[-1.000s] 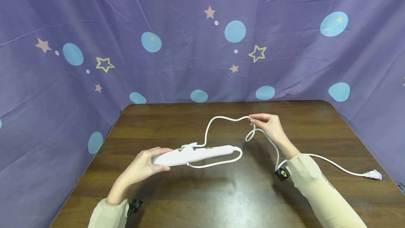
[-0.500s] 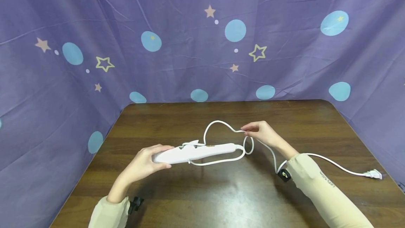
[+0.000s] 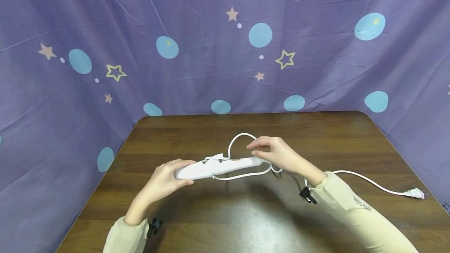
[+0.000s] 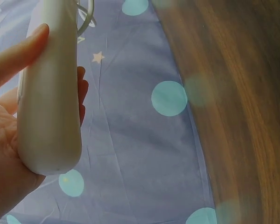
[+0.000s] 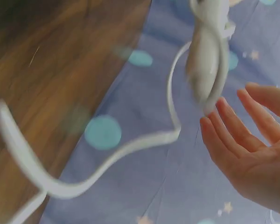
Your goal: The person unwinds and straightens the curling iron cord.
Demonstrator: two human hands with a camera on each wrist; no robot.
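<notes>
A long white corded handheld appliance [image 3: 197, 171], its exact kind unclear, is held above the table by my left hand [image 3: 163, 179]. In the left wrist view the thumb lies on one side of its rounded end [image 4: 51, 116] and fingertips show at the other. Part of its white cord [image 3: 242, 175] runs around the body. At the narrower cord end is my right hand [image 3: 277, 153], fingers extended and parted. The right wrist view shows these fingers [image 5: 224, 133] close to the appliance tip, gripping nothing; whether they touch it is hard to tell.
The cord trails past the right forearm to a white plug [image 3: 415, 193] on the right of the brown wooden table [image 3: 218, 221]. A purple curtain [image 3: 197, 18] with stars and dots hangs behind. Dark straps with small devices sit at both wrists.
My right hand has let go of the cord and moved left and slightly down to the appliance's cord end. The left hand keeps its grip, shifting slightly right.
</notes>
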